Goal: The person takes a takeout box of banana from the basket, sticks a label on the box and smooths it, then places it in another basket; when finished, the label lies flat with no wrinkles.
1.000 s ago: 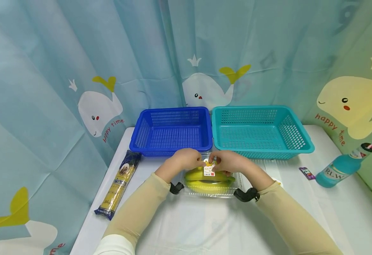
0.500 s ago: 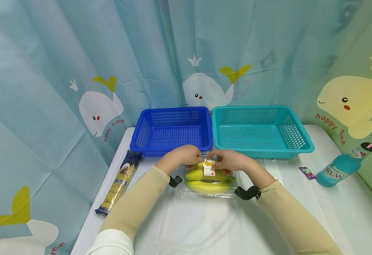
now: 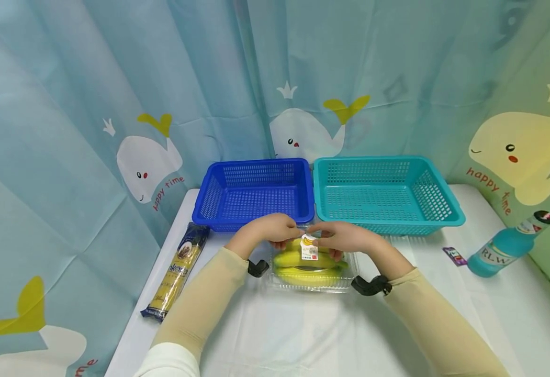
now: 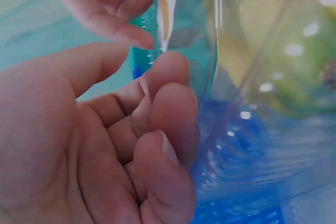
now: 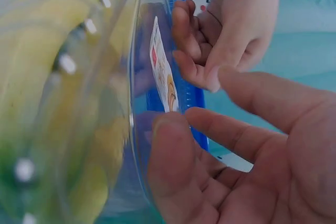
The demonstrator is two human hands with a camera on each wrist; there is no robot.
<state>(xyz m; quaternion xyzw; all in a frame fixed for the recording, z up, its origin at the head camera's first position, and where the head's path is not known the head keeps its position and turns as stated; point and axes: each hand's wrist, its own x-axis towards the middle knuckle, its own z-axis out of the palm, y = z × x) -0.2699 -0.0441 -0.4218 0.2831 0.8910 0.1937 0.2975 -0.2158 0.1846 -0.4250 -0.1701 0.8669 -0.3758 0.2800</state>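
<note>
Several yellow bananas (image 3: 298, 259) lie inside a clear plastic clamshell box (image 3: 313, 287) on the white table. A small white label (image 3: 310, 250) with a banana picture is on its lid; in the right wrist view the label (image 5: 161, 69) is seen nearly edge-on. My left hand (image 3: 273, 229) is at the label's left, fingers loosely bent beside the lid. From the other side my right hand (image 3: 345, 238) reaches over the box, a fingertip close to or touching the label, thumb apart from the fingers. Neither hand grips anything visible.
Behind the box stand a blue basket (image 3: 253, 227) and a teal basket (image 3: 388, 227). A long pasta packet (image 3: 177, 269) lies at the left. To the right are a blue bottle (image 3: 501, 254) and a small purple packet (image 3: 454, 256). Curtains (image 3: 237, 78) hang behind.
The fingers of both hands have loosened and drawn slightly away from the label, which shows more fully. The box and baskets stay where they were.
</note>
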